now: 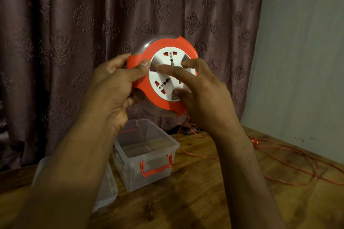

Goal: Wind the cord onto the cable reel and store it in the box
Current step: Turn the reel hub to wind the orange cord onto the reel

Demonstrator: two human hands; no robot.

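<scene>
The round red-and-white plastic cable reel (pixel 168 76) is held in the air above the clear plastic box with red handle (pixel 145 156), gripped at its left rim by the left hand (pixel 113 91). The right hand's (pixel 202 95) spread fingers are pressed on its white socket face. The thin red cord (pixel 279 165) is trailed loose over the wooden table (pixel 204 201), right of the box.

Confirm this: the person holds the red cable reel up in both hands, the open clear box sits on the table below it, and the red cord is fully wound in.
Not quite. The head view shows the red cord trailing loose across the table, not wound in. The rest holds.
</scene>
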